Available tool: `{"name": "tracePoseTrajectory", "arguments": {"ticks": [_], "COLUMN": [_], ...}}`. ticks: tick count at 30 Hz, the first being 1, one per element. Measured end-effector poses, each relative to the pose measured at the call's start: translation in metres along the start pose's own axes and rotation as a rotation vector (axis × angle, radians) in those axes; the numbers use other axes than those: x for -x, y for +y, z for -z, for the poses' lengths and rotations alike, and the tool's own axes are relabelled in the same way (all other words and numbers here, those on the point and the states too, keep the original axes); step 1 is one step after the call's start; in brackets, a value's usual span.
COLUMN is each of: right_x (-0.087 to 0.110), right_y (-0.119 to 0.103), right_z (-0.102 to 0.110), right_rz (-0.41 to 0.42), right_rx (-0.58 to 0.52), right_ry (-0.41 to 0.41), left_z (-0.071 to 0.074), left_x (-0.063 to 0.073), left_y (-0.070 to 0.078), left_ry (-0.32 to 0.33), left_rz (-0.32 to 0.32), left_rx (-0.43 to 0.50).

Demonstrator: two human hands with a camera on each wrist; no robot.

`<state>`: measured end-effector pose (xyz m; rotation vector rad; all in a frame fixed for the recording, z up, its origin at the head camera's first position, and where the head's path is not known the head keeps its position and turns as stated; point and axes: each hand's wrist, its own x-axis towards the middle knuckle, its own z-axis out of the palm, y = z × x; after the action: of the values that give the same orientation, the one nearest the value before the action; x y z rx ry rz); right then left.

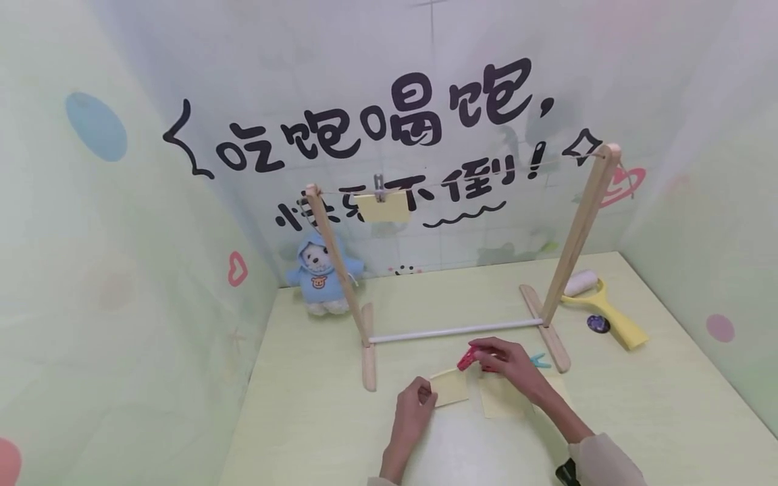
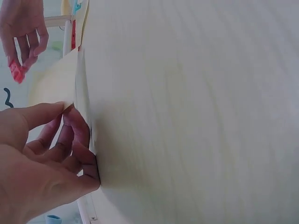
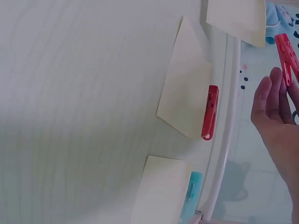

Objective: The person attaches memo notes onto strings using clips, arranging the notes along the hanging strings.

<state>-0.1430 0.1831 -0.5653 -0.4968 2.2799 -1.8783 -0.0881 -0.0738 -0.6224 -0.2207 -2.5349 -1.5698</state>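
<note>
My left hand (image 1: 416,412) pinches a pale yellow paper note (image 1: 450,389) at its left edge, between thumb and fingers; in the left wrist view the note (image 2: 53,84) is tilted up from the table. To its right, my right hand (image 1: 510,368) holds a red clothespin (image 1: 467,358) by the fingertips, above the tabletop. A second red clothespin (image 3: 210,112) lies at the edge of another note (image 3: 187,84). Beside a third note (image 3: 161,191) is a light blue clothespin (image 3: 190,198).
Behind the hands stands a wooden rack (image 1: 577,243) with a string across its top. A grey clothespin (image 1: 379,189) holds a note (image 1: 385,208) there. A plush toy (image 1: 322,277) sits back left; a yellow-handled tool (image 1: 620,324) and dark round piece (image 1: 598,324) lie right.
</note>
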Motion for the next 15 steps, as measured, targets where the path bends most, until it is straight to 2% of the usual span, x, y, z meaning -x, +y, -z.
{"name": "tracePoseTrajectory", "arguments": {"ticks": [4,7,9,12,13,15], "right_x": [0.001,0.002,0.002,-0.001,-0.004,-0.011], "right_y": [-0.01,-0.017,-0.023,-0.039,-0.048,-0.07], "right_z": [0.005,0.009,0.011,0.014,0.016,0.022], "right_rz": [-0.027,0.022,0.105,0.289,0.354,0.467], "right_rx": [-0.043,-0.022,0.001,0.089,0.118,0.182], "right_ry": [0.007,0.008,0.019,0.049,0.062,0.091], "left_z": [0.001,0.0,-0.006,-0.011,-0.009,0.002], "left_x": [0.0,-0.002,-0.005,-0.013,-0.018,-0.03], "left_y": [0.003,0.001,-0.01,-0.024,-0.022,-0.001], "left_ry": [-0.006,0.019,0.041,0.072,0.079,0.089], "left_rz": [0.007,-0.002,-0.004,-0.003,0.008,0.036], "left_rx": [0.041,0.076,0.099,0.139,0.149,0.161]}}
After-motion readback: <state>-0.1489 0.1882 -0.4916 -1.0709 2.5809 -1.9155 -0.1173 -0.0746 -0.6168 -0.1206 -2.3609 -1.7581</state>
